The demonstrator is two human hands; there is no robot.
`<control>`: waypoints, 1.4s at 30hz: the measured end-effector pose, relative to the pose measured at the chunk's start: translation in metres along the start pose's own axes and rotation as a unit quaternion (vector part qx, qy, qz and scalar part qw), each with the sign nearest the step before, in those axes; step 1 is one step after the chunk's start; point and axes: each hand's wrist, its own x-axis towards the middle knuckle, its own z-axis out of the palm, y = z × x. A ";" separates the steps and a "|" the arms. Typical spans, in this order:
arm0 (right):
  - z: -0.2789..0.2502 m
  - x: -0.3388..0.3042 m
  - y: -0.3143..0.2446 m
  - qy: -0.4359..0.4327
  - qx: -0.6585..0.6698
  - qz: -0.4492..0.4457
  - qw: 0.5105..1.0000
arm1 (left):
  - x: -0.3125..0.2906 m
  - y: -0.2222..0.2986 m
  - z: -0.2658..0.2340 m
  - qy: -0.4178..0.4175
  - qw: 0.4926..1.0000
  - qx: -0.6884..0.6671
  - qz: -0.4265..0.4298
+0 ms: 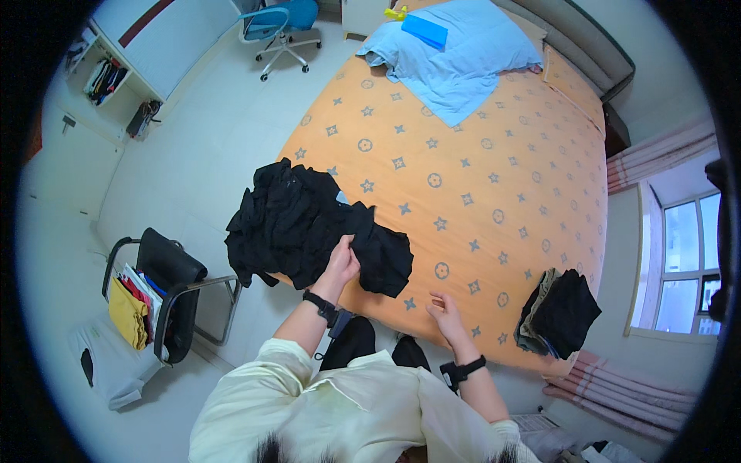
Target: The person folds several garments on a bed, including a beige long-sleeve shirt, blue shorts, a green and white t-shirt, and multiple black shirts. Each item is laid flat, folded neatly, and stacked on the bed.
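Note:
A heap of crumpled black clothes [282, 216] lies at the near left corner of the bed, partly hanging over its edge. My left hand [343, 261] is closed on a black garment [387, 258] at the right side of that heap, thumb on top and the other fingers mostly hidden. The garment's full shape cannot be made out among the dark folds. Over the near edge of the bed [436, 220], my right hand [446, 315] is held with its fingers apart and nothing in them. Both wrists wear black straps.
A folded stack of dark clothes [559, 312] sits at the bed's near right corner. Farther back lie a light blue cloth [455, 62] and a blue flat item [424, 32]. Left of the bed stands a black chair [174, 293] holding folded clothes [130, 312]; a blue swivel chair [282, 23] is beyond.

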 end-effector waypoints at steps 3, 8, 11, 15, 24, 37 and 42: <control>0.011 0.013 -0.018 -0.089 0.188 0.075 0.975 | -0.045 0.016 0.049 -0.079 0.992 -0.057 -0.078; 0.010 0.030 -0.052 -0.190 0.339 0.179 0.904 | -0.117 0.031 0.149 -0.283 0.948 -0.070 -0.127; 0.002 0.027 -0.066 -0.188 0.319 0.072 0.926 | -0.157 0.045 0.211 -0.383 0.916 -0.064 -0.101; -0.024 0.010 -0.094 -0.101 0.063 -0.211 0.970 | -0.211 0.055 0.294 -0.408 0.912 0.002 0.033; -0.066 -0.040 -0.196 -0.009 0.119 -0.404 0.907 | -0.295 0.016 0.434 -0.610 0.751 0.212 0.137; -0.244 -0.093 -0.253 0.061 0.219 -0.398 0.889 | -0.230 0.135 0.445 -0.387 0.766 0.318 0.403; -0.292 -0.151 -0.294 0.004 0.004 -0.296 0.955 | -0.212 0.157 0.431 -0.319 0.768 0.355 0.428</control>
